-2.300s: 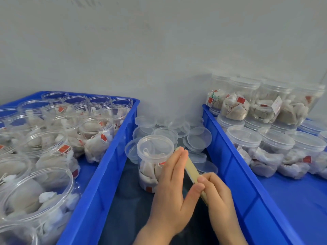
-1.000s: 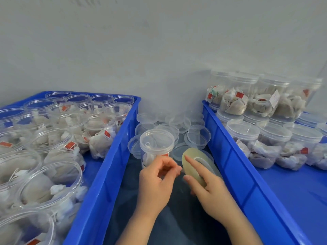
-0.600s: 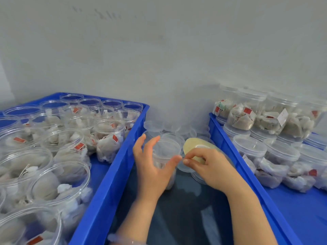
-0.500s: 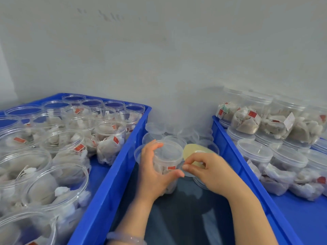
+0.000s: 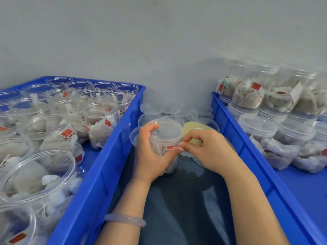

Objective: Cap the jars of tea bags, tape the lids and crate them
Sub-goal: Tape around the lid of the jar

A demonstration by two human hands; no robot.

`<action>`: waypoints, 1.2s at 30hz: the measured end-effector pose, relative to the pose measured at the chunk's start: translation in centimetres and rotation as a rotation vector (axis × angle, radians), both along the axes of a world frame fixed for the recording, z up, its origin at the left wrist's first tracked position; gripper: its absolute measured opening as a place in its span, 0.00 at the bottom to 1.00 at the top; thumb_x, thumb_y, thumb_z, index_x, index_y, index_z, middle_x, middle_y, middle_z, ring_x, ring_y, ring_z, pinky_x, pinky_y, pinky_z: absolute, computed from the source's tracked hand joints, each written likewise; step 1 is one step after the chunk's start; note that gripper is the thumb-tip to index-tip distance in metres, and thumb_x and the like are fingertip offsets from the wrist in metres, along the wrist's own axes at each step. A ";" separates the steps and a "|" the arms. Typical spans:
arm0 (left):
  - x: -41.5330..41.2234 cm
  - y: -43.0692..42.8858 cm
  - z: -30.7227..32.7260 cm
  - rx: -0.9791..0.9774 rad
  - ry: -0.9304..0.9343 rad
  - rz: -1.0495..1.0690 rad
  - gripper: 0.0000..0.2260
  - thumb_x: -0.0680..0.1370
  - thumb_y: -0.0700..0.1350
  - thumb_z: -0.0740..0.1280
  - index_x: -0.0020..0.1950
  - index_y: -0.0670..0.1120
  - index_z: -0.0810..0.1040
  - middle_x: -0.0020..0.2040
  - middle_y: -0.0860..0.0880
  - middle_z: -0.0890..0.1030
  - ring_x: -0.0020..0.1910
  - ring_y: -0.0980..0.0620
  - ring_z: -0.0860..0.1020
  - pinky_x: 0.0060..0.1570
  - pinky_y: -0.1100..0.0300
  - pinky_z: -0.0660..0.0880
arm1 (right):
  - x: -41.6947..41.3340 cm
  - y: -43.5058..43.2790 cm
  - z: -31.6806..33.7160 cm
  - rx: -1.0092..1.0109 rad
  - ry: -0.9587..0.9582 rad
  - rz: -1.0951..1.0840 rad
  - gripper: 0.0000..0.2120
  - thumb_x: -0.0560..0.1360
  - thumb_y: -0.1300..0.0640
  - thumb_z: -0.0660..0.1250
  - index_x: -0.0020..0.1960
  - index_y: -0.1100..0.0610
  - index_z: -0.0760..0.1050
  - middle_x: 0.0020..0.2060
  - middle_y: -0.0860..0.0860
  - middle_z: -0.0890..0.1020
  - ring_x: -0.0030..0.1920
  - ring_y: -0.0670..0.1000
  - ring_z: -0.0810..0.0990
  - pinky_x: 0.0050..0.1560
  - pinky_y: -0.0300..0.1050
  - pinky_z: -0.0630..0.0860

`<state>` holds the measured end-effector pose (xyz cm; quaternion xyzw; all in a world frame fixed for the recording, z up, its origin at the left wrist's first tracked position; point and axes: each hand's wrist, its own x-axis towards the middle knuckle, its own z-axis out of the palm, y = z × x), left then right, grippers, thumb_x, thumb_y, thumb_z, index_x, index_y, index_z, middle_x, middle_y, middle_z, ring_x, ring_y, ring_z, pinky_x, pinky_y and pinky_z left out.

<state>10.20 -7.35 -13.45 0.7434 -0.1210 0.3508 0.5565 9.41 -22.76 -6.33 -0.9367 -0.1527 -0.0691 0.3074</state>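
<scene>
- Clear capped jar [image 5: 163,149] is standing between blue crates [image 5: 106,165], left hand [image 5: 152,156] curling around it.
- Right hand [image 5: 208,151] is pinching the yellowish tape roll [image 5: 191,127] beside its lid [image 5: 169,130].

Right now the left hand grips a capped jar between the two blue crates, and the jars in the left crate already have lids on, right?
Not quite. The head view shows the jars in the left crate open, without lids. The rest holds: the left hand grips a capped jar between that blue crate and the right crate, also blue.
</scene>
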 end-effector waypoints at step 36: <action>-0.4 2.2 3.0 -0.377 0.336 -0.587 0.41 0.56 0.62 0.78 0.63 0.43 0.71 0.58 0.38 0.78 0.57 0.41 0.77 0.57 0.47 0.74 | -1.0 -1.0 1.3 0.452 0.309 0.066 0.36 0.48 0.30 0.68 0.56 0.36 0.76 0.43 0.43 0.80 0.34 0.38 0.76 0.31 0.30 0.71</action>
